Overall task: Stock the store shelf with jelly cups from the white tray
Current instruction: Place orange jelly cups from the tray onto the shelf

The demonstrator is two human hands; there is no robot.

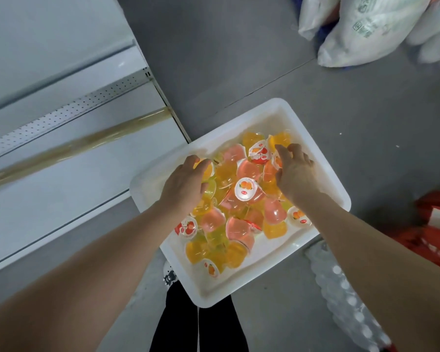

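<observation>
The grey floor (239, 59) carries white sacks (366, 34) at its far right, red packaging (437, 224) along the right and a wrapped pack of bottles (346, 295) nearer. The white tray (214, 293) of jelly cups (244, 189) sits beside the shelf base (61, 199); what the tray rests on is hidden.

1. The left hand (186, 184) curls over a yellow cup (206, 171). Its fingertips are hidden, so its grip is unclear.
2. The right hand (296, 171) hides most of the lidded cup (277, 161) it pinches.
3. Lid print on the jelly cups (244, 189) is too small to read.
4. White sacks (366, 29), far right, are blurred and cut off by the edges.
5. The bottle pack (346, 295), near right, is blurred and cropped.
</observation>
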